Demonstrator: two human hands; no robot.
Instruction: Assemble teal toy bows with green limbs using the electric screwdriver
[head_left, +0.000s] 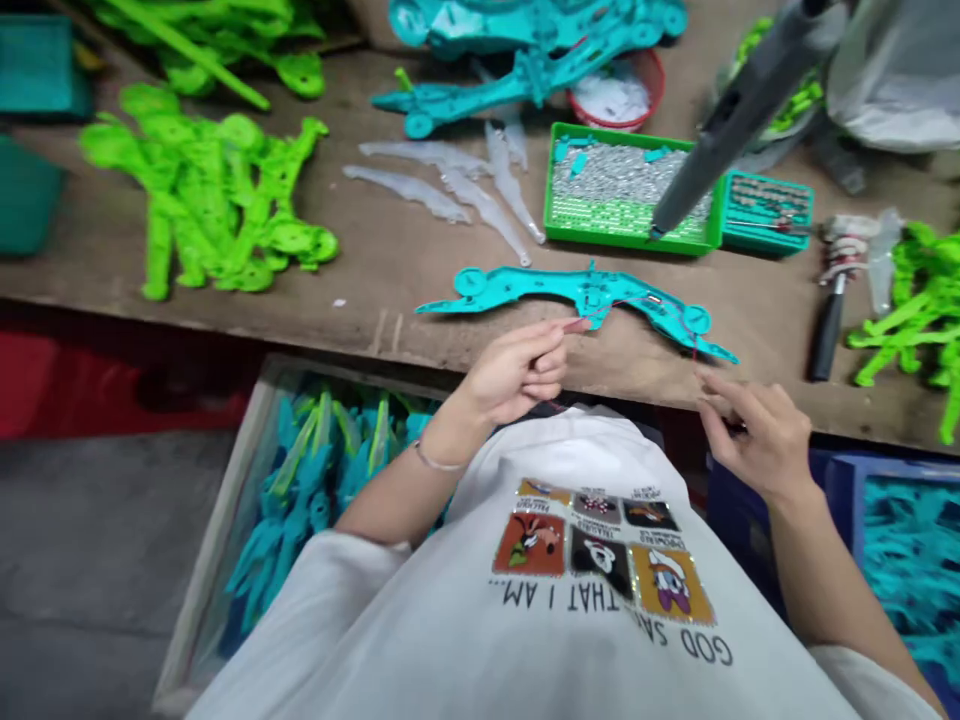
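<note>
A turquoise plastic frame part [544, 284], long and curved with a round hub near each end, lies at the bench's front edge. Along its right half runs a thin red wire [694, 345], which passes a small metal piece on the part. My left hand [521, 370] is closed in a pinch on the wire near the part's middle, touching or almost touching its edge. Off the part's right end, my right hand [757, 430] has thumb and forefinger drawn together at the wire's other stretch. Its fingertips are slightly blurred.
Behind the part stand a green tray of metal pins [634, 245] and a teal box [766, 238]. A dark grey powered driver [720, 130] hangs above them. Translucent strips [480, 205], lime parts [217, 205] and a hammer [831, 300] lie around. Crates flank my body below.
</note>
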